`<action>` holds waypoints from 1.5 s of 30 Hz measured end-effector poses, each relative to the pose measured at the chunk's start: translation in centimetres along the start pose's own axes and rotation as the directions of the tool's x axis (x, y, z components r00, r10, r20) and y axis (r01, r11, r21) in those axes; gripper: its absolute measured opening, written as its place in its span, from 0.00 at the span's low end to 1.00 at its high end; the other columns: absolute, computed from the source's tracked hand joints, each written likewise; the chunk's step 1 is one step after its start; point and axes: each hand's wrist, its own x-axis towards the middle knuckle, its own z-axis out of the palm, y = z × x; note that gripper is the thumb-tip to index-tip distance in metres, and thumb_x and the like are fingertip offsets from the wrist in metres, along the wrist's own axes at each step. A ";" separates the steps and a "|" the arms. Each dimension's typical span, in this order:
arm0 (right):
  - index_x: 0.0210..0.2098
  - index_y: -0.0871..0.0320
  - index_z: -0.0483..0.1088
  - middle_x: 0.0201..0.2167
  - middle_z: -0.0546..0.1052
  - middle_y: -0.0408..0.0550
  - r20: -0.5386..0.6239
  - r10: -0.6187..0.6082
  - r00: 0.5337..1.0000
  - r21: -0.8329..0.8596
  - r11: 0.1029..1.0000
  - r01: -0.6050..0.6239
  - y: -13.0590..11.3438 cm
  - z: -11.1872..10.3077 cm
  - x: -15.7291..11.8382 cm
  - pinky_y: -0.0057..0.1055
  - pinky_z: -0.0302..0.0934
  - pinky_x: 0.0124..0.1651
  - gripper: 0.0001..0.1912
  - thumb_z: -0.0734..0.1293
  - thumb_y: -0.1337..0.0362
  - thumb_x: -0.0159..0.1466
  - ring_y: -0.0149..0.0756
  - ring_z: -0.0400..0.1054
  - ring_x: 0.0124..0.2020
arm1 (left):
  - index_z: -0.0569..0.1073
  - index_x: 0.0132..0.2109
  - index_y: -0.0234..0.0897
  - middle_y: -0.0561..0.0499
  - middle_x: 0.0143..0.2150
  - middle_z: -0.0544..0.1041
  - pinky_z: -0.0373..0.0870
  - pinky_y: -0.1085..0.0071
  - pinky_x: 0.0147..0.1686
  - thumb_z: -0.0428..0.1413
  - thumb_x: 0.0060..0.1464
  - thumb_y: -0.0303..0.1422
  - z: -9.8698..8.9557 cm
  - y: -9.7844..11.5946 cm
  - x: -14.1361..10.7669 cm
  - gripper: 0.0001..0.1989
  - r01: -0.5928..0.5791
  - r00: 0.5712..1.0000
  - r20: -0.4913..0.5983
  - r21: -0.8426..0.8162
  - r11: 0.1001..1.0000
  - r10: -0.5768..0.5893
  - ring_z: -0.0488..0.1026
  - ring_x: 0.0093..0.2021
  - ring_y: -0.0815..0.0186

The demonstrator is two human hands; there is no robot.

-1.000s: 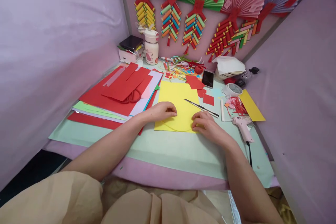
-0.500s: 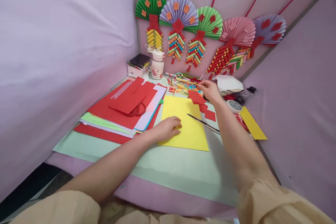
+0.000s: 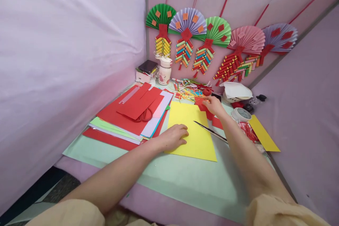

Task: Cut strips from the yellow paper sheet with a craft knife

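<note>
My left hand (image 3: 174,137) lies open on the left side of a yellow sheet of paper (image 3: 196,144), fingers loosely bent. Beyond the sheet's far right corner, my right hand (image 3: 213,106) is over small red paper pieces (image 3: 200,103), its thumb and fingertips drawn together. Whatever sits between those fingertips is too small to make out. A dark, slim pointed tool (image 3: 209,130) lies across the sheet's right edge, partly under my right forearm. Just past my right fingertips are loose coloured paper strips (image 3: 188,94) and a small round red item (image 3: 207,92).
Left of the sheet is a stack of coloured paper (image 3: 116,116) with red-handled scissors (image 3: 145,114) partly covered. A white bottle (image 3: 164,72) stands behind. At right are a tissue pack (image 3: 236,91) and a roll of tape (image 3: 241,114). Paper fans (image 3: 187,21) hang on the back wall.
My right hand has come back toward me, from the strips to the red paper pieces. My left hand stays on the yellow sheet. The whole view has shifted slightly.
</note>
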 end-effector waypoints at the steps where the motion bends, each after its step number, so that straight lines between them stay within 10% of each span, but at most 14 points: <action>1: 0.47 0.61 0.72 0.49 0.75 0.52 0.032 -0.019 0.999 -0.012 1.000 0.019 0.2 -0.3 -1.5 0.39 0.61 0.54 0.13 0.63 0.61 0.67 0.40 0.69 0.50 | 0.75 0.50 0.34 0.42 0.58 0.70 0.63 0.61 0.59 0.59 0.59 0.30 0.0 0.0 0.0 0.12 -0.002 1.000 0.001 0.007 1.000 0.002 0.66 0.59 0.55; 11: 0.44 0.58 0.70 0.47 0.74 0.55 0.208 -0.005 0.978 -0.138 0.990 0.034 3.2 -1.4 -13.8 0.35 0.58 0.46 0.18 0.71 0.56 0.58 0.48 0.65 0.49 | 0.73 0.54 0.34 0.39 0.62 0.67 0.64 0.61 0.60 0.62 0.57 0.39 0.5 2.3 -0.2 0.21 -0.070 0.996 0.049 0.058 0.996 0.067 0.64 0.63 0.53; 21: 0.35 0.58 0.71 0.38 0.76 0.52 0.244 0.068 0.967 -0.156 0.987 -0.030 3.4 -0.9 -13.7 0.30 0.56 0.39 0.05 0.65 0.63 0.63 0.39 0.69 0.40 | 0.70 0.58 0.33 0.37 0.65 0.64 0.59 0.58 0.64 0.63 0.54 0.44 0.7 2.4 -0.6 0.29 -0.081 0.994 0.086 0.114 0.990 0.072 0.60 0.66 0.51; 29: 0.41 0.66 0.72 0.42 0.73 0.68 0.097 0.219 0.971 -0.219 0.956 -0.194 4.4 -1.8 -14.3 0.42 0.57 0.45 0.12 0.63 0.64 0.63 0.54 0.67 0.47 | 0.69 0.59 0.34 0.39 0.66 0.63 0.59 0.59 0.64 0.62 0.54 0.47 0.0 2.7 -1.2 0.31 -0.066 0.988 0.143 0.116 0.991 0.049 0.59 0.67 0.52; 34: 0.46 0.55 0.71 0.49 0.72 0.53 0.265 -0.048 0.963 -0.018 0.998 0.054 2.5 -3.0 -15.4 0.37 0.59 0.51 0.17 0.67 0.54 0.60 0.45 0.65 0.51 | 0.70 0.57 0.34 0.40 0.65 0.65 0.60 0.61 0.63 0.61 0.55 0.43 -0.2 3.0 -1.0 0.26 -0.036 0.990 0.137 0.093 0.995 0.023 0.60 0.66 0.53; 38: 0.41 0.54 0.70 0.43 0.75 0.47 0.539 -0.369 0.757 0.388 0.907 0.165 0.1 -3.2 -16.4 0.31 0.60 0.42 0.18 0.70 0.49 0.57 0.38 0.67 0.41 | 0.71 0.54 0.35 0.41 0.65 0.64 0.59 0.62 0.63 0.60 0.56 0.43 -0.3 2.9 -1.0 0.22 0.008 0.990 0.143 0.056 0.998 -0.016 0.60 0.67 0.55; 45: 0.30 0.55 0.71 0.30 0.74 0.43 0.559 -0.365 0.745 0.378 0.911 0.163 -1.0 -1.4 -16.8 0.29 0.55 0.34 0.11 0.70 0.55 0.57 0.34 0.65 0.32 | 0.72 0.46 0.36 0.42 0.65 0.65 0.60 0.63 0.62 0.59 0.57 0.41 -0.5 2.9 -0.9 0.14 0.040 0.988 0.151 0.020 0.999 -0.042 0.60 0.67 0.55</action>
